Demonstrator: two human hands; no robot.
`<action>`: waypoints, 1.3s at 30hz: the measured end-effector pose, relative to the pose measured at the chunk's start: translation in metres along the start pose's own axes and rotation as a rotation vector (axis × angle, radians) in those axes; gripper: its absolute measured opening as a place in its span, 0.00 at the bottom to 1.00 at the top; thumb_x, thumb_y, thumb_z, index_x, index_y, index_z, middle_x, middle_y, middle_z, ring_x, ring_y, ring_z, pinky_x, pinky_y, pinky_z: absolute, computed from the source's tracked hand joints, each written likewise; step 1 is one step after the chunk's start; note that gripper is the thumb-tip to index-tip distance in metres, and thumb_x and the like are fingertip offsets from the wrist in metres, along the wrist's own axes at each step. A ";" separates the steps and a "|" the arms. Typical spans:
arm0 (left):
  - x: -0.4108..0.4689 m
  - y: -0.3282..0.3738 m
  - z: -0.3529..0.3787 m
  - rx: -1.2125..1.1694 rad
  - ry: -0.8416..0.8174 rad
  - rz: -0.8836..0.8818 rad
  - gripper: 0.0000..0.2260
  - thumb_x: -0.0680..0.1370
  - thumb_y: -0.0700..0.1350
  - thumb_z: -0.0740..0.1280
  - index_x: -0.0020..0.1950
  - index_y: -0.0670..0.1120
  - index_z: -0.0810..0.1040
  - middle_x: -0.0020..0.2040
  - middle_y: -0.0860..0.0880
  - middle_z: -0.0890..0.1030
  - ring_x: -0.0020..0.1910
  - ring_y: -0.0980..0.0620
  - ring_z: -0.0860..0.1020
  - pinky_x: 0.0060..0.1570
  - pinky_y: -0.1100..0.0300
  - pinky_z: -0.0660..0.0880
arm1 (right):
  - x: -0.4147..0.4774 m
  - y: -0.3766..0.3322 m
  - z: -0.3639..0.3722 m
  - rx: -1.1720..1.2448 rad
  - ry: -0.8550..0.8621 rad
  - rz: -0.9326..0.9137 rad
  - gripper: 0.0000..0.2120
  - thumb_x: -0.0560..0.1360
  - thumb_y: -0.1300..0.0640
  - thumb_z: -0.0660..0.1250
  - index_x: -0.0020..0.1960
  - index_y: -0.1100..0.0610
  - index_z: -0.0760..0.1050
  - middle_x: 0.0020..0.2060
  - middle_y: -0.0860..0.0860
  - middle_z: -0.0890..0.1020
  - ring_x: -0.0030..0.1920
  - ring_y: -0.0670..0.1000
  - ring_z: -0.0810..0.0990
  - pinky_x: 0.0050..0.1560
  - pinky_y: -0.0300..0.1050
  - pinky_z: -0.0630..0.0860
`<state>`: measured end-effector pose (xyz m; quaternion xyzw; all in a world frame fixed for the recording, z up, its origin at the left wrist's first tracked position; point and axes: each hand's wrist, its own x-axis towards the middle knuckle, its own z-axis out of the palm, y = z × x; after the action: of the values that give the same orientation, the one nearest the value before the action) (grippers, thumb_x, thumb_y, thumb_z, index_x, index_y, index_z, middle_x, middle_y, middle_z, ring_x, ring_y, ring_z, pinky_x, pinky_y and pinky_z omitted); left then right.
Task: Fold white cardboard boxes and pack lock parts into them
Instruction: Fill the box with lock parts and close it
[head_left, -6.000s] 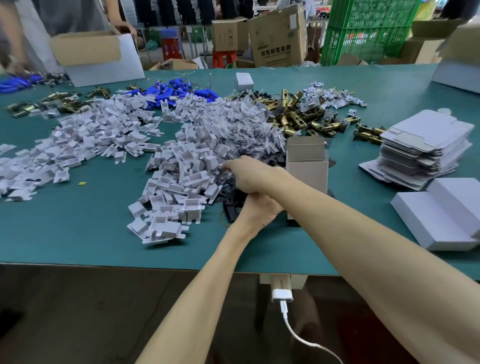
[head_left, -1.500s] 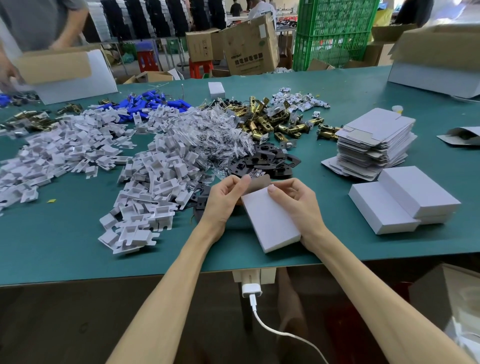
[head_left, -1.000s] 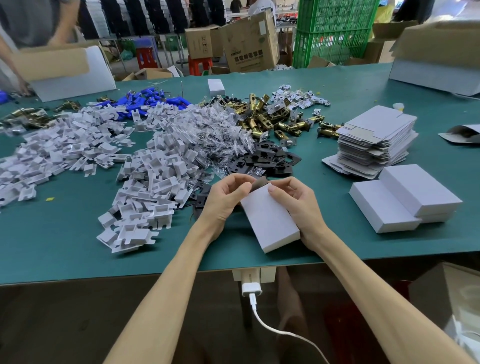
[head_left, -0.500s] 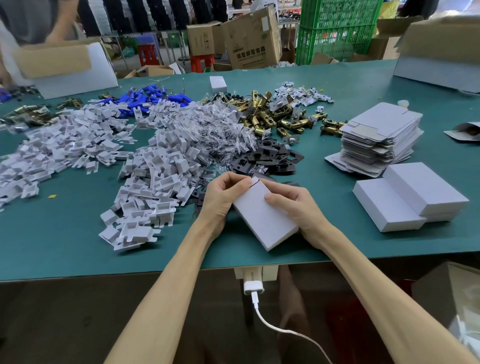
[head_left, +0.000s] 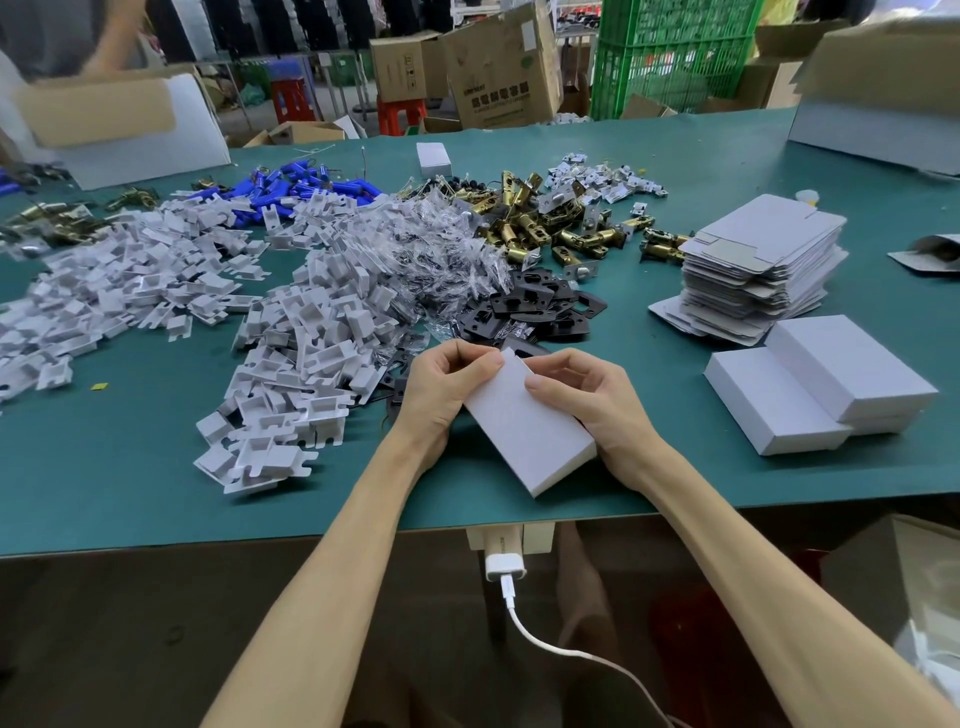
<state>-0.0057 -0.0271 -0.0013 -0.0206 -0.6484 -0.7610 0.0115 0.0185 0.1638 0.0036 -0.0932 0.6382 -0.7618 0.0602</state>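
On the green table (head_left: 156, 493), near its front edge, a white box (head_left: 524, 431) is held tilted. Its far-end flap, seen open a moment earlier, is now tucked nearly shut. Left of the box white plastic inserts (head_left: 311, 338) are heaped; right of it, folded boxes (head_left: 821, 384) are stacked. The box's far corner is pinched by the left hand (head_left: 441, 384); its right side is gripped by the right hand (head_left: 587, 400), with the thumb on top.

A closed white box (head_left: 524, 426) sits slanted, its far end toward 11 o'clock. Black plates (head_left: 540, 306) lie just past it at 12 o'clock, with flat box blanks (head_left: 763, 260) stacked at 2 o'clock.
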 end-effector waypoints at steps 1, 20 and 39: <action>0.000 0.000 0.000 -0.002 0.001 -0.001 0.02 0.78 0.36 0.73 0.46 0.40 0.82 0.44 0.43 0.83 0.44 0.46 0.77 0.44 0.57 0.74 | 0.000 0.000 0.000 -0.003 0.009 -0.005 0.10 0.75 0.61 0.75 0.55 0.62 0.82 0.48 0.56 0.87 0.43 0.51 0.85 0.39 0.40 0.79; 0.000 0.001 0.001 0.022 -0.025 -0.021 0.10 0.71 0.46 0.74 0.47 0.41 0.82 0.45 0.43 0.83 0.45 0.46 0.77 0.44 0.58 0.74 | 0.001 0.004 0.003 -0.078 0.075 -0.006 0.09 0.75 0.59 0.76 0.54 0.58 0.84 0.48 0.53 0.88 0.44 0.50 0.86 0.41 0.41 0.80; 0.002 0.000 -0.002 -0.007 -0.028 -0.048 0.06 0.71 0.47 0.75 0.43 0.45 0.83 0.44 0.43 0.82 0.43 0.48 0.77 0.44 0.56 0.73 | 0.000 0.002 0.002 -0.075 0.083 0.000 0.06 0.76 0.59 0.75 0.53 0.57 0.83 0.46 0.53 0.88 0.43 0.50 0.84 0.41 0.42 0.79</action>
<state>-0.0078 -0.0285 -0.0017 -0.0159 -0.6463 -0.7628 -0.0160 0.0188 0.1613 0.0016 -0.0639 0.6681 -0.7407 0.0301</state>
